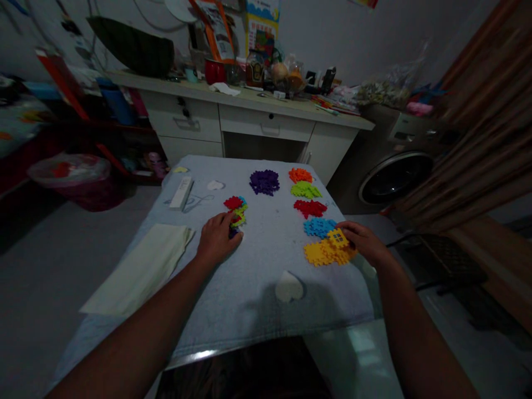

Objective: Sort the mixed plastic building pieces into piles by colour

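My left hand (pixel 216 237) rests left of the middle of the table, thumb and fingers curled round a small cluster of mixed interlocking plastic pieces (pixel 239 216) in red, green, blue and purple. Part of that cluster is hidden under the fingers. On the right, my right hand (pixel 363 242) pinches a yellow window-patterned interlocking piece (pixel 338 238) just over the yellow pile (pixel 318 253). Behind it lie piles of blue (pixel 318 226), red (pixel 310 208), green (pixel 305 189) and orange pieces (pixel 300 175). A purple pile (pixel 265 182) sits at the far middle.
A pale folded cloth (pixel 141 269) and a white narrow box (pixel 181 193) lie on the left of the cloth-covered table (pixel 257 307). Beyond stands a cluttered white desk (pixel 266 119), with a washing machine (pixel 394 160) at right and a lined bin (pixel 78 180) at left.
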Demonstrator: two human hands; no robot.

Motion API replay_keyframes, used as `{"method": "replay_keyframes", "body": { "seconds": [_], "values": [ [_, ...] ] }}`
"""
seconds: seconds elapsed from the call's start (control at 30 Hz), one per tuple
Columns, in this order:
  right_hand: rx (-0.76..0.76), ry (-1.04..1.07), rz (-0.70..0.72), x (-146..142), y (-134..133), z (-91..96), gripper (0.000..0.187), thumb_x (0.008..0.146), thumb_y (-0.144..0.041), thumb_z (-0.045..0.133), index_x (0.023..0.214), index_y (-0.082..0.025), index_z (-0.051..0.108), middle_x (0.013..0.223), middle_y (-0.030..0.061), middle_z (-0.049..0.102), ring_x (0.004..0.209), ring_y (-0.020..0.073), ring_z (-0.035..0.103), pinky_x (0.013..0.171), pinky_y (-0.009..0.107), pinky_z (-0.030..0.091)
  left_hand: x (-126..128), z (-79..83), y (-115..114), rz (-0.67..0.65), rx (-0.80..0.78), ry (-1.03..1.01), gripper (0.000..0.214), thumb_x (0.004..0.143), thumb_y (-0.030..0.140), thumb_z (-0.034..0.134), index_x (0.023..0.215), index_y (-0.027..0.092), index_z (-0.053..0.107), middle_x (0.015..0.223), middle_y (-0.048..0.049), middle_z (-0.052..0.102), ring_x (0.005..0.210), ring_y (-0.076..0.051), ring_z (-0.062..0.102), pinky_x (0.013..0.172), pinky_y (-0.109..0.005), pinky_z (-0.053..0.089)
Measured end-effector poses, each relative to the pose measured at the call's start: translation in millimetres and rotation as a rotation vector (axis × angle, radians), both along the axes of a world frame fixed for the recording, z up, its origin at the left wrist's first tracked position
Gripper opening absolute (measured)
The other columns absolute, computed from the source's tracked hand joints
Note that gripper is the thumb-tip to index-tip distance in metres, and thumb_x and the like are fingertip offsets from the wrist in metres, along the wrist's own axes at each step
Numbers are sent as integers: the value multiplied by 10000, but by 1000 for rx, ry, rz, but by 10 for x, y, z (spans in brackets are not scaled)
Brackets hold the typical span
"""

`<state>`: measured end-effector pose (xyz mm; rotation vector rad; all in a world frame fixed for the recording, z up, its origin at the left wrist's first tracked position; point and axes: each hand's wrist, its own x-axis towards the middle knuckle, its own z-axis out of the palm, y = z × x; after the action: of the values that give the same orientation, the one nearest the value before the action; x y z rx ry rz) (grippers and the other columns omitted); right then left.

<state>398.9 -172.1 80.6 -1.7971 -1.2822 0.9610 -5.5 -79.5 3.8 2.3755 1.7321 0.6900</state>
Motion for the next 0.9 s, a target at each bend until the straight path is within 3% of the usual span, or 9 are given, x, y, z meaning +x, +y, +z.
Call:
{"method": "replay_keyframes", "body": {
  "seconds": [0.33,0.47,0.6,0.7,0.9],
  "values": [
    [82,-162,-114,267,-211,-275,346,783,-391,524,1019,-178,660,665,-10,564,567,141,517,522,252,411,-44,-131,82,-13,34,-6,630,825,483,560,1385,203,500,1332,-135,564,1192,-341,524,1024,-480,411],
    [97,-339,-93,326,-235,-371,290,820,-315,485,996,-182,674,820,43,674,646,159,600,608,274,475,-55,-126,89,-32,31,-41,652,808,514,579,1373,197,505,1341,-145,555,1195,-350,530,1023,-497,418],
    [139,-541,-72,275,-256,-332,289,832,-229,468,992,-177,703,1057,102,723,889,207,669,820,335,518,-61,-107,99,-48,34,-142,670,787,544,596,1343,180,516,1353,-151,525,1237,-345,511,1043,-489,425],
    [117,-655,-79,236,-287,-278,310,841,-188,457,1012,-160,714,1102,129,723,1021,231,666,932,360,496,-74,-96,108,-48,36,-240,627,790,531,590,1303,176,538,1318,-141,524,1243,-319,507,1073,-466,419],
    [179,-739,-81,151,-325,-190,321,865,-157,433,1034,-147,706,1078,136,723,998,228,666,957,366,484,-80,-25,71,-54,35,-343,481,810,485,579,1197,200,586,1208,-111,574,1185,-280,547,1067,-426,436]
  ]
}}
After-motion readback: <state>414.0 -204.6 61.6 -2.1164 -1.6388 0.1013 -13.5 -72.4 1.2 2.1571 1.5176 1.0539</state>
